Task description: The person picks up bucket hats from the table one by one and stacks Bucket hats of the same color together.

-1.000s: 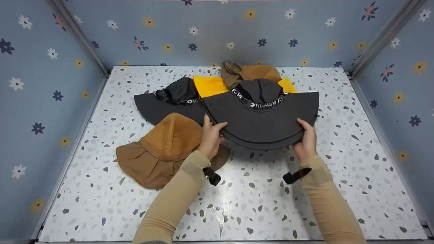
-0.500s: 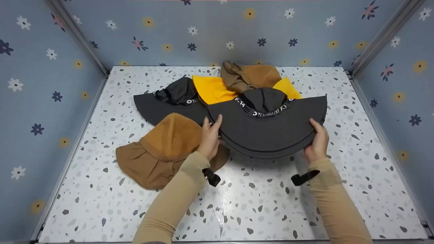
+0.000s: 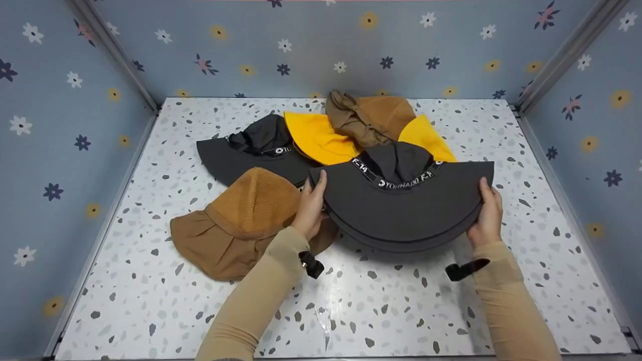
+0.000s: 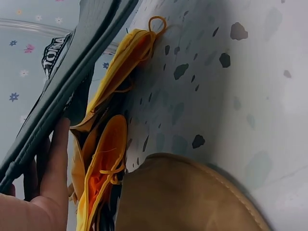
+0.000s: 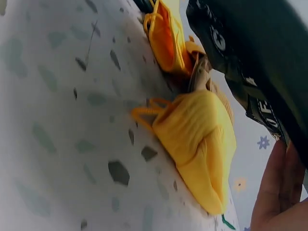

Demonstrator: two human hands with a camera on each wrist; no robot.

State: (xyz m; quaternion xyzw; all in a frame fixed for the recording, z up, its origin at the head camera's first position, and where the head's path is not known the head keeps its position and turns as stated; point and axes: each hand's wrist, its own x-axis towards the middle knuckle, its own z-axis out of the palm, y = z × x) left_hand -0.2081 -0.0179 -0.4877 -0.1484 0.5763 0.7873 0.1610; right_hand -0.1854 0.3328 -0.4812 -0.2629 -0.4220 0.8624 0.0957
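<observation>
Both hands hold a dark grey bucket hat (image 3: 401,215) by its wide brim, one at each side. My left hand (image 3: 310,208) grips the brim's left end, thumb on top and fingers underneath. At the right end my right hand (image 3: 487,213) pinches the brim the same way. A band lettered "TORNADO" runs round the crown. In the left wrist view the held hat (image 4: 53,91) is raised off the table, and the right wrist view shows its underside (image 5: 260,57) too. Just left of my left hand lies a brown hat (image 3: 251,210) with a ribbed crown.
Behind the held hat are yellow hats (image 3: 321,138), overlapped by a second brown hat (image 3: 383,118). Another dark grey hat (image 3: 256,150) lies at the back left. The speckled white table (image 3: 391,311) is walled by flower-patterned panels (image 3: 321,45) on three sides.
The held grey hat has come nearer and to the right, baring more of the yellow and brown hats behind. My right hand moved right and down; my left hand barely moved.
</observation>
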